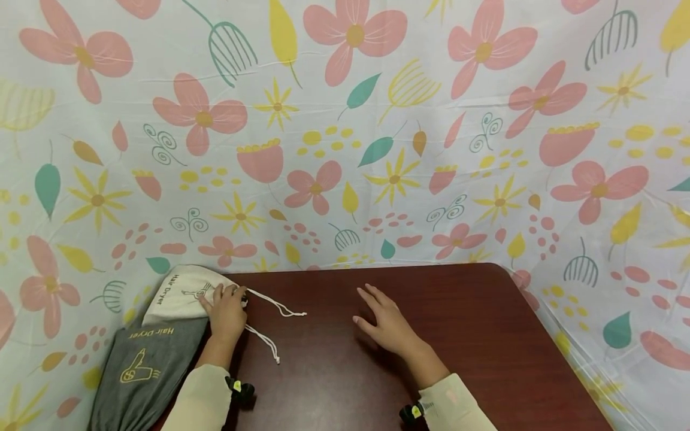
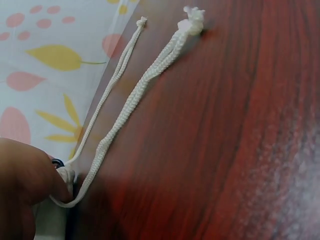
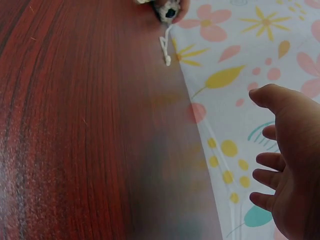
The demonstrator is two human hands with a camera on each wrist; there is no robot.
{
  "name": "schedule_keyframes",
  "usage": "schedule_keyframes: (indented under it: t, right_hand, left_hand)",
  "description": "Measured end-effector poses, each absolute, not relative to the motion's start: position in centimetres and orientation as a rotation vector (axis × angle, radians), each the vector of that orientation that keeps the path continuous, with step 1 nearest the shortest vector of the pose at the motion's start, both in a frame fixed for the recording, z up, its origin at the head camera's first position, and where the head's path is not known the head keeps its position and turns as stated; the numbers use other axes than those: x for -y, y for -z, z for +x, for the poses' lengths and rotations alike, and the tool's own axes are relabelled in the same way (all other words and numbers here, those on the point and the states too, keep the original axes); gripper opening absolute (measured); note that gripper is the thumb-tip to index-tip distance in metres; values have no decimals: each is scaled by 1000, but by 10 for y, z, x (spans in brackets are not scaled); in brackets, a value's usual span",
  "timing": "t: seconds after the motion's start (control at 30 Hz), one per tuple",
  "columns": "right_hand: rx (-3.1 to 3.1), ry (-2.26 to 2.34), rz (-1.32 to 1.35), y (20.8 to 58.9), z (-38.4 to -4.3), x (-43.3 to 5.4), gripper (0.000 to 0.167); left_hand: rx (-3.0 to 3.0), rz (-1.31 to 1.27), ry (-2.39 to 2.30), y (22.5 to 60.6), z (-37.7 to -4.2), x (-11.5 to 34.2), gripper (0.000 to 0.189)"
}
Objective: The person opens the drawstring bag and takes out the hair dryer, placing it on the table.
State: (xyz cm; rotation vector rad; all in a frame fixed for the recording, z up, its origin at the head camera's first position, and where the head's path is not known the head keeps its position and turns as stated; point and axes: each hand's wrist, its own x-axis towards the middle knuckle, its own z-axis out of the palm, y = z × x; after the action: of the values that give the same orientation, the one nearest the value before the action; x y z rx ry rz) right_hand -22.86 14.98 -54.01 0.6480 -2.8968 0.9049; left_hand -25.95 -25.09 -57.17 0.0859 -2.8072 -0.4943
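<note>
At the table's back left, my left hand [image 1: 227, 311] grips the cinched mouth of a white cloth drawstring bag [image 1: 180, 293] printed "Hair Dryer". Two white drawstrings [image 1: 275, 304] trail from that mouth to the right over the table, their ends knotted. Something dark shows in the mouth beside the fingers; the bag's other contents are hidden. In the left wrist view the cords [image 2: 125, 110] stretch away from the curled fingers. My right hand [image 1: 390, 326] hovers over the middle of the table, fingers spread, holding nothing.
A grey drawstring bag [image 1: 156, 371], also marked "Hair Dryer", lies at the left just in front of the white one. The dark red wooden table [image 1: 458, 323] has a rounded back right corner. A flowered sheet [image 1: 334, 149] hangs behind and along the sides.
</note>
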Motion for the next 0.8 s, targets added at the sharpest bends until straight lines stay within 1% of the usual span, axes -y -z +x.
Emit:
schedule_keyframes:
  t: [0.43, 0.8]
  right_hand:
    - [2901, -933, 667, 536, -222, -143, 69]
    - [2902, -958, 687, 534, -221, -138, 69]
  left_hand:
    - [2665, 76, 606, 568, -256, 250, 57]
    - [2508, 39, 637, 560, -253, 246, 44]
